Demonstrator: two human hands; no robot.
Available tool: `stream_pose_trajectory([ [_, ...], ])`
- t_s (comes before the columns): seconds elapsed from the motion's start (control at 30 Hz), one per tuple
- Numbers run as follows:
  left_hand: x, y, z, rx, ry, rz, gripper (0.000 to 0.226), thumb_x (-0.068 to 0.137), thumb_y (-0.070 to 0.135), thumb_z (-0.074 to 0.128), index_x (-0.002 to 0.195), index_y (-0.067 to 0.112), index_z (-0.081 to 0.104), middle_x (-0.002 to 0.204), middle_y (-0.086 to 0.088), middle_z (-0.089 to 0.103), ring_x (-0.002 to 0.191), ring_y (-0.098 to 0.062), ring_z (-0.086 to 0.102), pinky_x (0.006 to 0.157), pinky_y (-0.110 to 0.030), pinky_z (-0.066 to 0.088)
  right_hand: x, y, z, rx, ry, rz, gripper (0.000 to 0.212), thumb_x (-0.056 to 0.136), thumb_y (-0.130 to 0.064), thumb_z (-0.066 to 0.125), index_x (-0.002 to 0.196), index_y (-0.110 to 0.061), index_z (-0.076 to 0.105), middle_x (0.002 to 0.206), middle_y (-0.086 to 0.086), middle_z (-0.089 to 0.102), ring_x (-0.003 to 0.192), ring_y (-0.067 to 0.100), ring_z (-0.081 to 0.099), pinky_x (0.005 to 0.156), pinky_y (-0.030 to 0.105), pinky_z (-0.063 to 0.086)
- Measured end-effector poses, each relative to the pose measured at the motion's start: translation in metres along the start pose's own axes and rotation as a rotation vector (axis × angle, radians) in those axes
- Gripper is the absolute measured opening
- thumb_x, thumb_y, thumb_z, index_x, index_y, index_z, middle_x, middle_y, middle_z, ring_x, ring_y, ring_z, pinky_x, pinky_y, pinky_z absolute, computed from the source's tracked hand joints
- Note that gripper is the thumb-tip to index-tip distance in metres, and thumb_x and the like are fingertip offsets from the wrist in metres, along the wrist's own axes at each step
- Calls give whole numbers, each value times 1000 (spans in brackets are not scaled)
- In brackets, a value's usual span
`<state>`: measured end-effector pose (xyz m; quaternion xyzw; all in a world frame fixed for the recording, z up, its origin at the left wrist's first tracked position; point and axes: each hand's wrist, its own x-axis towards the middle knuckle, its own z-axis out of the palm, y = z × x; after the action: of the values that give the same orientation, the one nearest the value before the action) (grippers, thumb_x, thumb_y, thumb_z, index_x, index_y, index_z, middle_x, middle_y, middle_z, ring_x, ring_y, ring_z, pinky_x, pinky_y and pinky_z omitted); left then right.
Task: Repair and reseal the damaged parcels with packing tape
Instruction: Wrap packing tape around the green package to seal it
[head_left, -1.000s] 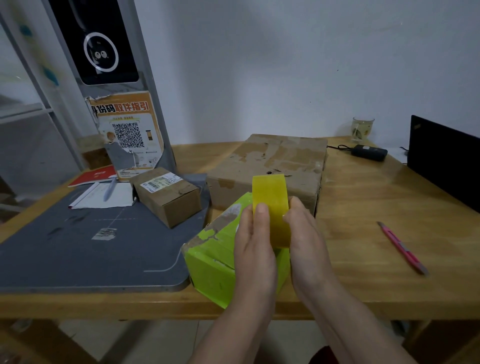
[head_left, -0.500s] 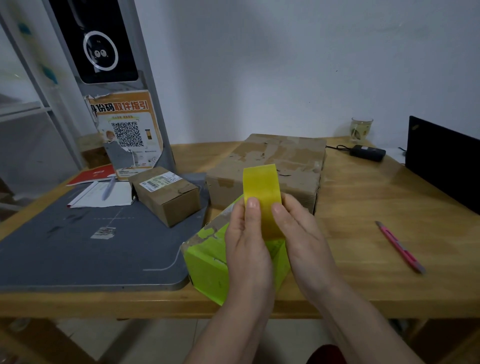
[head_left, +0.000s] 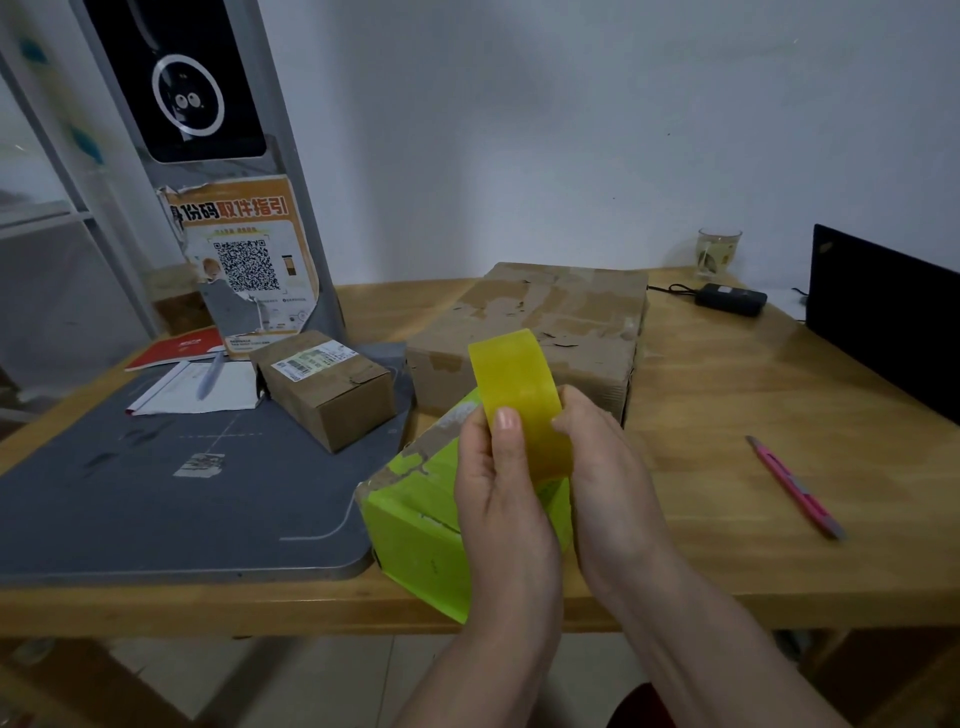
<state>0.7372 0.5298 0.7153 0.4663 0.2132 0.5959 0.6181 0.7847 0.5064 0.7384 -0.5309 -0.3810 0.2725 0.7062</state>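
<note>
A yellow roll of packing tape (head_left: 519, 387) stands on edge between both hands, above a lime-green parcel (head_left: 415, 525) with torn brown corners at the table's front edge. My left hand (head_left: 501, 499) grips the roll's left side, thumb pressed on its face. My right hand (head_left: 605, 467) holds the roll's right side with curled fingers. A large worn cardboard box (head_left: 550, 322) lies behind the roll. A small brown labelled box (head_left: 332, 389) sits to the left on a grey mat (head_left: 130, 493).
A pink utility knife (head_left: 795, 486) lies on the wooden table (head_left: 753, 415) at right. A black laptop screen (head_left: 883, 317), a power adapter (head_left: 730, 299) and a glass (head_left: 718, 253) stand at back right. A grey scanner kiosk (head_left: 208, 156), papers and a pen (head_left: 210, 374) are at left.
Both hands turned the tape roll and tilted its top leftward. My left thumb slid up its face. The parcels have not moved.
</note>
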Motion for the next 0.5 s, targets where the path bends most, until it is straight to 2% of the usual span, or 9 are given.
stream_pose_trajectory([
  [0.07,0,-1,-1,8,-2,4,23,89,42,49,83,36,70,87,6,68,84,-9,61,79,-28,48,1,2,2,-7,-1,1,20,84,-19,45,77,-2,54,74,1,56,73,6,52,69,25,45],
  [0.1,-1,-1,-1,7,-4,5,22,89,42,49,83,36,70,88,6,68,85,-9,61,80,-28,48,1,2,2,-1,4,5,26,77,-21,44,82,2,54,79,10,55,77,14,52,72,31,45],
  [0.17,-1,-2,-1,6,-15,8,22,90,42,49,84,35,69,88,4,68,85,-10,61,80,-30,48,1,3,2,28,23,-2,34,69,-18,43,84,11,49,77,18,50,73,24,47,67,34,43],
  [0.23,0,-2,-1,5,-18,19,22,90,42,49,82,37,69,87,4,67,84,-10,60,79,-30,48,1,4,1,26,21,18,40,69,-28,47,87,8,52,85,22,56,83,37,52,76,44,47],
  [0.3,1,-1,-1,-5,-9,22,21,90,41,50,82,38,69,87,6,67,84,-9,59,79,-28,47,0,2,3,24,14,68,53,67,-44,49,98,-3,60,106,15,63,105,36,56,94,55,44],
  [0.37,2,1,0,-22,1,7,21,92,41,52,81,36,69,85,7,67,83,-8,59,79,-26,46,1,3,2,15,-18,88,65,67,-50,50,117,-9,60,124,11,60,119,26,53,103,53,39],
  [0.4,2,1,0,-28,8,-1,21,93,42,53,81,36,69,85,8,67,83,-7,59,78,-25,46,2,4,1,7,-31,74,59,70,-46,49,114,-7,60,120,12,61,114,25,55,101,51,41],
  [0.47,0,2,0,-16,12,-7,21,94,41,52,82,35,69,85,8,67,83,-6,60,78,-25,47,3,7,-1,4,-48,28,34,75,-31,45,89,-3,58,93,13,59,89,28,54,86,46,44],
  [0.5,0,3,0,-12,11,-8,21,93,41,52,84,33,69,86,7,67,84,-7,60,78,-25,48,3,8,-2,8,-52,15,28,74,-27,44,84,-2,55,87,11,56,84,26,51,80,44,44],
])
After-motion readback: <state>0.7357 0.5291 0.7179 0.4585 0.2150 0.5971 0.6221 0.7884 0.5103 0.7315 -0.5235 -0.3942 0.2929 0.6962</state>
